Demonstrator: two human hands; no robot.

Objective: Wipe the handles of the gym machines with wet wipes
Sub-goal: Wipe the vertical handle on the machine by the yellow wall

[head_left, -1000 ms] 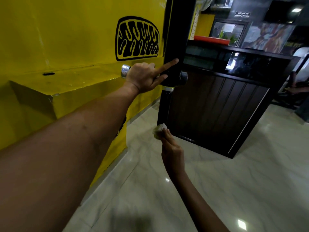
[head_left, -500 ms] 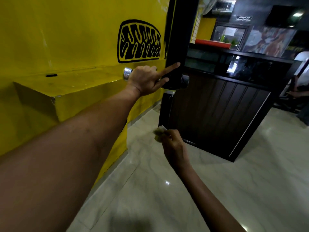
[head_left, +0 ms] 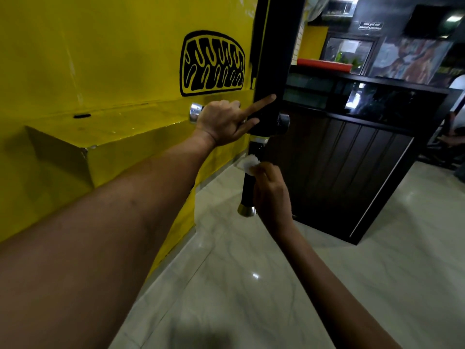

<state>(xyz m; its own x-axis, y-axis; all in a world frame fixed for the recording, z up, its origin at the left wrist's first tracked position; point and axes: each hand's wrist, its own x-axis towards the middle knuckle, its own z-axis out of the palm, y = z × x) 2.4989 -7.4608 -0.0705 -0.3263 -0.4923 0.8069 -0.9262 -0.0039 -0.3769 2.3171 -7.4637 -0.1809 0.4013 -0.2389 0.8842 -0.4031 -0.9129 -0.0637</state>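
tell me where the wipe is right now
In the head view the wipe is near centre, pinched in the right hand against the upper part of the lower handle, below the left hand.

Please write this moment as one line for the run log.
left hand: grips upper handle | right hand: presses wet wipe on lower handle | step: wiping

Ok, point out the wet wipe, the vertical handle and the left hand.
wet wipe (head_left: 247, 163), head view, on its crumpled white top.
vertical handle (head_left: 247, 188), head view, on its black grip.
left hand (head_left: 221, 123), head view, on its back.
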